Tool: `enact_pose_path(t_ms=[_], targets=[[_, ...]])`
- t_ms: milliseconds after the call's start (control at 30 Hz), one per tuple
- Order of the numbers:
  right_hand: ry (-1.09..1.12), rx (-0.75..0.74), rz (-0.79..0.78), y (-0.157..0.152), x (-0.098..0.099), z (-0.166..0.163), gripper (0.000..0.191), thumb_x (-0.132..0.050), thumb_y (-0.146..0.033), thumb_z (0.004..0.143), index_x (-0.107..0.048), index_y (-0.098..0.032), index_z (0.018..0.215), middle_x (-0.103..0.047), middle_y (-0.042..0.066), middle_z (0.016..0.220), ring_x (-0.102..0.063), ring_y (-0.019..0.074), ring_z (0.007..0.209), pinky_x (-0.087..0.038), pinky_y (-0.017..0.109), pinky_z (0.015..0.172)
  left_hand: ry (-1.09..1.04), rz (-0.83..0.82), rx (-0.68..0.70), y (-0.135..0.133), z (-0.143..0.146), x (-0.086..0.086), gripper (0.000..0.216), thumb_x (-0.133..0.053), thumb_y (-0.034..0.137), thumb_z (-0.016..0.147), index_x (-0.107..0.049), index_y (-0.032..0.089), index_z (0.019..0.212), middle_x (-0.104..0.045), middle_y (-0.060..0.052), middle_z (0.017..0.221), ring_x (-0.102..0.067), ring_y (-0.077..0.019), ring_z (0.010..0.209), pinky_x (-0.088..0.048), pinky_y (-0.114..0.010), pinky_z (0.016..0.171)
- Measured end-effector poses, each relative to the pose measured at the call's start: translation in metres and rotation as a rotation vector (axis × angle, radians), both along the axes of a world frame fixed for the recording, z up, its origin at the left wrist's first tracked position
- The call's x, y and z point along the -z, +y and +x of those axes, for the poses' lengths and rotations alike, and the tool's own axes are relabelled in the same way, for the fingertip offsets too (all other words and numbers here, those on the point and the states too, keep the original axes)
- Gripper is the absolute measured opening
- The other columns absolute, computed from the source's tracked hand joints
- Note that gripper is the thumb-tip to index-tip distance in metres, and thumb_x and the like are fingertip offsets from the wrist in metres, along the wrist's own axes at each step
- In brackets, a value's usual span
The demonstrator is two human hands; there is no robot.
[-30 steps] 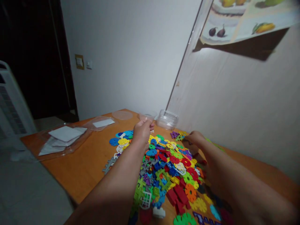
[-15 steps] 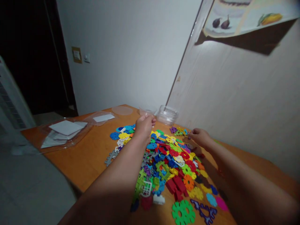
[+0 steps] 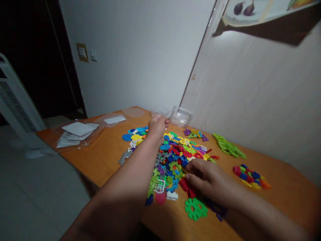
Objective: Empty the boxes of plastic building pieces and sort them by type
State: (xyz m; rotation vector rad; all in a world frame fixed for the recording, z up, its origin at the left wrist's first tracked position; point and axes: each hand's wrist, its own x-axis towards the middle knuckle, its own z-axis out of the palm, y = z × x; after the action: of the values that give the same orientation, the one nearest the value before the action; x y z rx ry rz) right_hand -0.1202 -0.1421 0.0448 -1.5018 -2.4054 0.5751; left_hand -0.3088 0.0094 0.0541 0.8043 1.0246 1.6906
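Observation:
A spread pile of colourful plastic building pieces [image 3: 173, 150] covers the middle of the table. My left hand [image 3: 157, 127] is closed above the pile's far side, before the clear containers; whatever is in its fingers cannot be made out. Over the near right part of the pile, my right hand [image 3: 205, 175] has its thumb apart from its curved fingers, close to red blocks [image 3: 187, 188] and a green notched shape [image 3: 176, 170]. A large green flower-shaped disc [image 3: 195, 208] lies just below that hand. Purple pieces [image 3: 215, 207] are partly hidden under it.
Small purple and yellow pieces [image 3: 195, 134], a row of green pieces [image 3: 228, 145] and a group of blocks [image 3: 250, 176] lie apart on the right. Clear containers [image 3: 180, 116] stand by the wall. Plastic lids with white cards [image 3: 77, 129] sit at the table's left.
My right hand has moved from beside the small purple and yellow pieces back toward me, onto the pile. My left hand stays closed over the far side. The view has shifted slightly.

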Motion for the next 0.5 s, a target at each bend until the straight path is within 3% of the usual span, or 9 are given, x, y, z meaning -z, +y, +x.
enact_pose_path(t_ms=[133,300,500], targets=[[-0.138,-0.003,0.088,-0.003,0.007,-0.019,0.026,-0.066,-0.045,0.087,-0.058,-0.021,0.087,-0.063,0.003,0.084,-0.052,0.015,0.072,-0.03,0.027,0.061,-0.001,-0.013,-0.001,0.002,0.0,0.001,0.007,-0.065,0.022,0.071,-0.062,0.016,0.068,-0.067,-0.002,0.067,-0.059,-0.0107,0.062,-0.044,-0.02,0.058],[-0.165,-0.006,0.186,-0.003,0.012,-0.032,0.013,-0.064,-0.03,0.086,-0.058,-0.02,0.082,-0.062,0.001,0.083,-0.049,0.0132,0.071,-0.026,0.026,0.061,0.009,-0.017,0.009,0.003,-0.001,0.002,0.007,-0.065,0.021,0.07,-0.063,0.015,0.07,-0.067,-0.002,0.068,-0.059,-0.0094,0.061,-0.04,-0.017,0.054],[0.061,0.04,0.165,-0.002,0.003,-0.017,0.01,-0.061,-0.028,0.085,-0.056,-0.021,0.082,-0.057,-0.002,0.074,-0.047,0.012,0.066,-0.029,0.025,0.058,0.015,-0.007,0.015,0.006,-0.002,0.006,0.012,-0.066,0.027,0.068,-0.063,0.016,0.073,-0.069,-0.003,0.07,-0.06,-0.0098,0.061,-0.037,-0.018,0.053]])
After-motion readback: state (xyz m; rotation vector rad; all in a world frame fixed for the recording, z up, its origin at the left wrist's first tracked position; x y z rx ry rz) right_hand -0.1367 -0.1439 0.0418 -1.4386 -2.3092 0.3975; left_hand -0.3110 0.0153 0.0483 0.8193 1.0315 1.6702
